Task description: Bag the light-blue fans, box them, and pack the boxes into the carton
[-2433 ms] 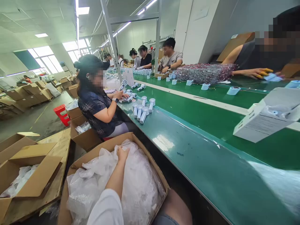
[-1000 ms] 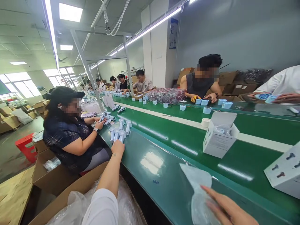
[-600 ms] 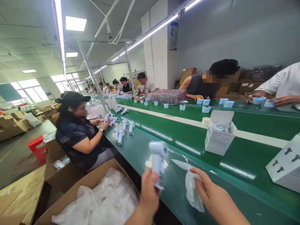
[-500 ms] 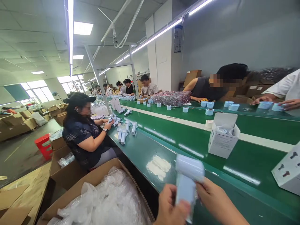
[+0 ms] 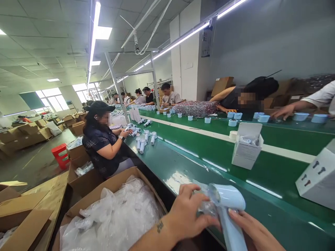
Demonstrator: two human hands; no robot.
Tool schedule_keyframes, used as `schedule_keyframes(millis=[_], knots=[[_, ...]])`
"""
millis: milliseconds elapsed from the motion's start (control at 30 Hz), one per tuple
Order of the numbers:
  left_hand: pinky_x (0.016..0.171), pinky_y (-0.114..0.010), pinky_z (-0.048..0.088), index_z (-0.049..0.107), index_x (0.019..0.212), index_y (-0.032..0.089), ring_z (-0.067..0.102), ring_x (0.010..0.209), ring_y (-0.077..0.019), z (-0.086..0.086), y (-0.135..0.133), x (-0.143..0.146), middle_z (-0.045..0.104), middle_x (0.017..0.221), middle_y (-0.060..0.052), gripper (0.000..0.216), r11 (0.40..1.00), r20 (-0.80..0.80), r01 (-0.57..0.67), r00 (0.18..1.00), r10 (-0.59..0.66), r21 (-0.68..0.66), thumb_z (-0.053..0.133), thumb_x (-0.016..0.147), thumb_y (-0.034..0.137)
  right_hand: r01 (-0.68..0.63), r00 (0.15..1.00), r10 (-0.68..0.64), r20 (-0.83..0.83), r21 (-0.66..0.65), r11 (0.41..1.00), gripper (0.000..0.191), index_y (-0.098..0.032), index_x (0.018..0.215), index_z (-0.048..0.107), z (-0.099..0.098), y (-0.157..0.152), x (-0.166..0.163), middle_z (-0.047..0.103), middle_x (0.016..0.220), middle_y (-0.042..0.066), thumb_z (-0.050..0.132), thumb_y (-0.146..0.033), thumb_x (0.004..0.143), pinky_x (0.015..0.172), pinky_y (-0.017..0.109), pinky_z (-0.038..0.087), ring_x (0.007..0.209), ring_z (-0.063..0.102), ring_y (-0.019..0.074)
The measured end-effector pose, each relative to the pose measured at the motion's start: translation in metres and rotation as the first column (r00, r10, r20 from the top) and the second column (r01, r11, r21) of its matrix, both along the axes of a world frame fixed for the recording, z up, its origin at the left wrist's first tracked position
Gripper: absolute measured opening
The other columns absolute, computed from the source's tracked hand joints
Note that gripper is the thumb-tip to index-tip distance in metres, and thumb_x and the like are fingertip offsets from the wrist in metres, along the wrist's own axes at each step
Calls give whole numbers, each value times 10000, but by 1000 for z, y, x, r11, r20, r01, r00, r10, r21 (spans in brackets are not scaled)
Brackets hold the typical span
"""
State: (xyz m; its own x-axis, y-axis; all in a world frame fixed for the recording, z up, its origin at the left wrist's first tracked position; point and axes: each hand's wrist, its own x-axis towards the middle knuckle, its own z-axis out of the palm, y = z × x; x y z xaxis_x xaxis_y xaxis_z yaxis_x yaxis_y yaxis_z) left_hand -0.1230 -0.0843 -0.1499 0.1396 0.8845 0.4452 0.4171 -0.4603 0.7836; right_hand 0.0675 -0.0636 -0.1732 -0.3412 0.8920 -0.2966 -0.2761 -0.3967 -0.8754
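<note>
A light-blue hair-dryer-shaped device (image 5: 231,200) is held upright in front of me, its round head on top and its handle running down past the frame's bottom edge. My right hand (image 5: 252,226) grips it from the right, thumb against the upper handle. From the left, my left hand (image 5: 192,209) has its fingers curled on a clear plastic bag (image 5: 206,205), which lies against the open end of the head. Below my left forearm stands a carton (image 5: 131,171) filled with clear plastic bags (image 5: 112,212).
A green conveyor (image 5: 183,137) runs off to the far left. Similar devices (image 5: 142,144) lie before a seated co-worker (image 5: 103,139). An open white box (image 5: 247,150) and a printed white box (image 5: 318,177) stand at right. Blue cups (image 5: 232,122) line the far side near other people.
The device has moved slightly right and its head has turned. My left hand has left the handle and is now on a plastic bag beside the head. My view has shifted left.
</note>
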Motion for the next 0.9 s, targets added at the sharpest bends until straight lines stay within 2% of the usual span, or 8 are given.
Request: schedule_keyframes(millis=[67, 133, 233, 367, 500, 600, 767, 900], knots=[[783, -327, 465, 705, 953, 193, 573, 827, -220, -4, 7, -6, 661, 862, -60, 357, 975, 56, 88, 995, -79, -205, 782, 654, 372, -71, 996, 70, -53, -5, 997, 412, -197, 976, 707, 9, -7, -3, 714, 920, 116, 764, -482, 684, 778, 432, 555, 879, 667, 322], [654, -248, 427, 710, 849, 186, 517, 655, -142, -11, 9, -11, 600, 675, 8, 195, 932, 158, 104, 986, -51, -348, 738, 682, 283, -110, 989, 110, -96, 5, 994, 400, -198, 998, 698, 15, -11, -3, 710, 937, 101, 793, -424, 682, 776, 395, 546, 843, 665, 273], [581, -216, 375, 681, 651, 155, 483, 622, -107, -13, 6, -17, 590, 726, -8, 88, 914, 295, 130, 955, -11, -385, 706, 675, 235, -112, 982, 116, -146, 29, 993, 351, -190, 943, 695, 19, -8, 1, 699, 839, 56, 817, -377, 672, 727, 325, 526, 728, 639, 192], [442, -201, 274, 634, 542, 130, 411, 510, -67, -7, 7, -21, 555, 693, -23, 224, 851, 509, 229, 860, 51, -472, 711, 676, 293, -95, 969, 95, -228, 8, 995, 389, -191, 927, 679, 23, -1, 14, 672, 768, 35, 838, -387, 631, 730, 340, 526, 701, 624, 181], [452, -192, 310, 640, 571, 133, 403, 496, -72, -9, 11, -16, 501, 562, 11, 234, 873, 574, 78, 781, 246, -481, 745, 638, 332, -75, 961, 71, -268, -3, 997, 382, -179, 888, 680, 28, -19, 27, 638, 757, 22, 860, -346, 596, 689, 321, 553, 660, 619, 159], [484, -198, 352, 651, 617, 139, 441, 530, -88, -15, 8, -4, 534, 584, 10, 215, 892, 564, 3, 776, 283, -451, 758, 622, 325, -184, 931, 169, -324, -16, 983, 456, -168, 993, 660, 21, -41, 27, 627, 765, 25, 846, -347, 617, 586, 292, 567, 608, 605, 140], [552, -198, 364, 617, 662, 143, 461, 564, -88, -20, -8, 15, 569, 609, 23, 218, 869, 584, 170, 797, 157, -465, 789, 608, 266, -275, 865, 234, -443, -29, 961, 696, -222, 1224, 527, -4, -53, 7, 630, 848, 22, 845, -316, 613, 528, 274, 579, 644, 620, 141], [549, -193, 346, 533, 600, 149, 429, 545, -78, -20, -11, 12, 538, 564, 39, 312, 773, 641, 373, 765, 57, -513, 827, 546, 237, -233, 880, 204, -430, -17, 972, 551, -202, 1127, 582, -11, -47, 2, 623, 854, 23, 818, -302, 639, 507, 252, 578, 664, 614, 141]])
